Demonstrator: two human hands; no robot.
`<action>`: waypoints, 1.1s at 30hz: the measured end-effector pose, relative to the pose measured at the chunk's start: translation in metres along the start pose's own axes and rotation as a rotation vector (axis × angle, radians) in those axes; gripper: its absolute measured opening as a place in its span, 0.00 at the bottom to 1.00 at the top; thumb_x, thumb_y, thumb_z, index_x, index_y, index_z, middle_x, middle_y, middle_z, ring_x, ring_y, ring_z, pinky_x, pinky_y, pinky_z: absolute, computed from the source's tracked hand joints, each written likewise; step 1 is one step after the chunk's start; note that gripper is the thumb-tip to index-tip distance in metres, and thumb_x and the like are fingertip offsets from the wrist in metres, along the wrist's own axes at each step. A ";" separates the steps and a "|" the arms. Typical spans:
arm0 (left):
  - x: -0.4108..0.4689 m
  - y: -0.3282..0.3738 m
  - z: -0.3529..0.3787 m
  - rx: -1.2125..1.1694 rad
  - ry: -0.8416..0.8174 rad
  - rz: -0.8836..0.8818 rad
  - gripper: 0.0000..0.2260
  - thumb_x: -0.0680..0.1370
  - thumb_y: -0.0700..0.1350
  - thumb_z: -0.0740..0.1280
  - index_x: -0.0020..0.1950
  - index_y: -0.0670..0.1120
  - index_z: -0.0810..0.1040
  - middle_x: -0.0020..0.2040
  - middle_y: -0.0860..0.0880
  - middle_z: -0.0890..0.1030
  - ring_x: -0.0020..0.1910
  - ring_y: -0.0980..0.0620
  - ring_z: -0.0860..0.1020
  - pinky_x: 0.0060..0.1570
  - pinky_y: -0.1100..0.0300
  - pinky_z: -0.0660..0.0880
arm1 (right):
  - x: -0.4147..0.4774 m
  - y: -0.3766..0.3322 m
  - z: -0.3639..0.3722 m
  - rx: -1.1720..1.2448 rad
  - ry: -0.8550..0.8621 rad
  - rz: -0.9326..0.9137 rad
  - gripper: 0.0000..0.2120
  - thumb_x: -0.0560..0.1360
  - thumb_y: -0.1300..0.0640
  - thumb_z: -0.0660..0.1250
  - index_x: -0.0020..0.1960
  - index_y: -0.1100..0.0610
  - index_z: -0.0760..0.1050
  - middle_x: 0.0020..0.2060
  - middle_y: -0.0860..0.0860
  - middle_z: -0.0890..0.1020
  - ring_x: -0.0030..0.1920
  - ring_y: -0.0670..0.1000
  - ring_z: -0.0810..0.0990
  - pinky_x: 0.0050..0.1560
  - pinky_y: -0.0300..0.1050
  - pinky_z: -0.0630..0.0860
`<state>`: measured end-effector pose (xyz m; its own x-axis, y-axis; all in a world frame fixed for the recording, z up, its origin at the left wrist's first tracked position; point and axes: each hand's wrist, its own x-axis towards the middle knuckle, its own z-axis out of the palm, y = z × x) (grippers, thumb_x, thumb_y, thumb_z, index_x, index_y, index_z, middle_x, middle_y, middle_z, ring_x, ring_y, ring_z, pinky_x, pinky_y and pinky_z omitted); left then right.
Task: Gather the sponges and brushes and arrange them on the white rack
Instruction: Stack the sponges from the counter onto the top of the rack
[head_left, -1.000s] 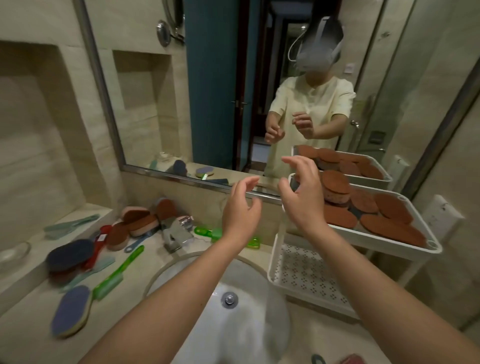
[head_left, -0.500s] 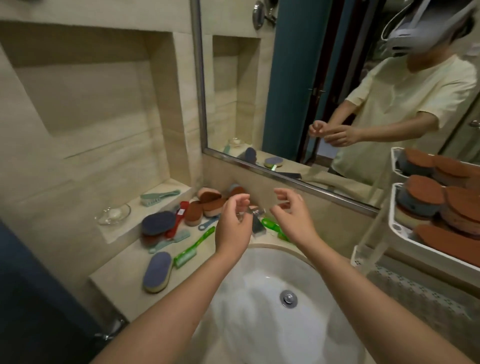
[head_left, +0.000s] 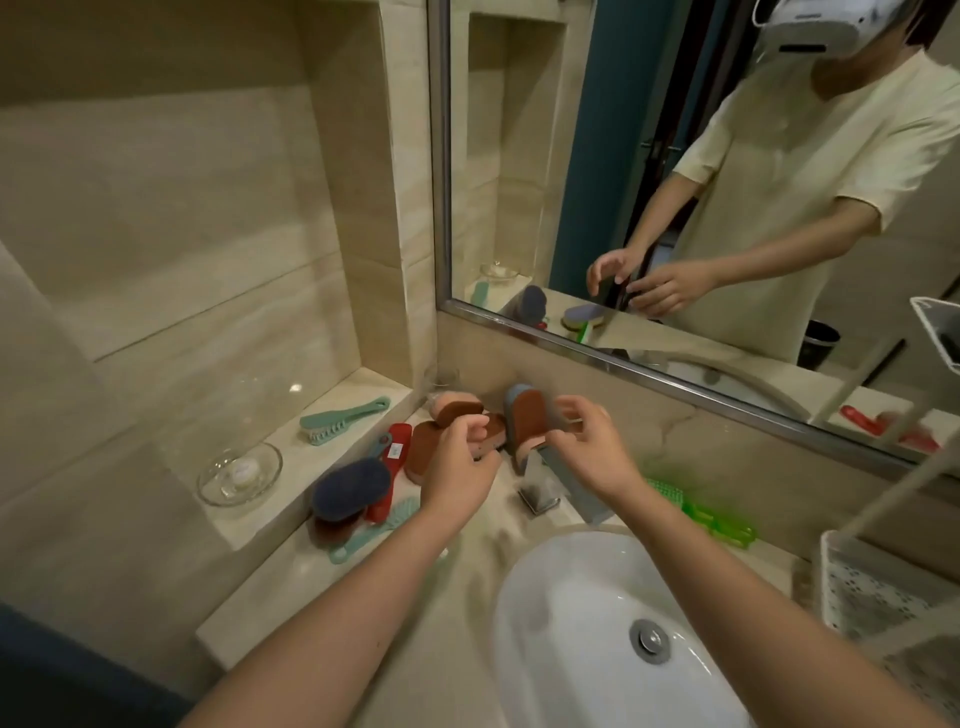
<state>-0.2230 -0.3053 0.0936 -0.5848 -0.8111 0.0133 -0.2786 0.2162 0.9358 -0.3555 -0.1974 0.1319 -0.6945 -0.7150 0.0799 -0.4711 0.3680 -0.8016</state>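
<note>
Head view looks down on a stone counter (head_left: 322, 587) with a white basin (head_left: 566, 639) at the near right. Both hands reach to the far side of the counter, where brown sponges (head_left: 422, 447) lie in a loose heap against the wall below the mirror (head_left: 524, 171). The left hand (head_left: 457, 470) hangs over the heap with its fingers curled down onto one of them; whether it grips that sponge I cannot tell. The right hand (head_left: 589, 447) is curved into a loose C, thumb and fingers apart and clasping nothing, just right of an upright sponge (head_left: 525, 418) with a brown face and a blue back, which stands behind the tap (head_left: 543, 488). Left of the heap lie a red brush (head_left: 396, 451), a dark blue sponge (head_left: 350, 487) and a teal brush (head_left: 379, 527) – all close together. On the ledge further left rest another teal brush (head_left: 344, 417) and a glass dish (head_left: 240, 474). A green brush (head_left: 698, 513) lies right of the tap by the wall. The white rack (head_left: 878, 597) stands at the right edge, well apart from both hands – only part of it shows
</note>
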 end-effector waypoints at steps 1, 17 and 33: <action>0.008 -0.005 -0.003 0.022 -0.022 -0.011 0.17 0.75 0.41 0.69 0.63 0.52 0.73 0.55 0.55 0.75 0.52 0.59 0.75 0.49 0.66 0.71 | 0.006 0.002 0.005 -0.016 -0.002 0.012 0.23 0.74 0.61 0.66 0.69 0.56 0.70 0.65 0.55 0.71 0.59 0.47 0.73 0.60 0.40 0.68; 0.130 -0.066 0.011 0.225 -0.236 -0.073 0.23 0.75 0.46 0.70 0.69 0.50 0.69 0.68 0.50 0.73 0.66 0.50 0.72 0.62 0.61 0.68 | 0.122 0.037 0.068 -0.267 -0.106 0.075 0.33 0.70 0.63 0.65 0.74 0.54 0.65 0.72 0.55 0.68 0.71 0.57 0.65 0.71 0.46 0.61; 0.153 -0.105 0.040 0.597 -0.247 -0.061 0.30 0.76 0.51 0.68 0.75 0.48 0.61 0.74 0.46 0.65 0.73 0.45 0.61 0.71 0.48 0.62 | 0.142 0.070 0.093 -0.514 -0.100 0.031 0.33 0.70 0.63 0.62 0.75 0.54 0.64 0.67 0.55 0.67 0.66 0.58 0.64 0.66 0.50 0.67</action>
<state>-0.3137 -0.4297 -0.0165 -0.6927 -0.6980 -0.1816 -0.6509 0.4965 0.5743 -0.4365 -0.3284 0.0324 -0.6685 -0.7435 -0.0165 -0.6748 0.6157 -0.4069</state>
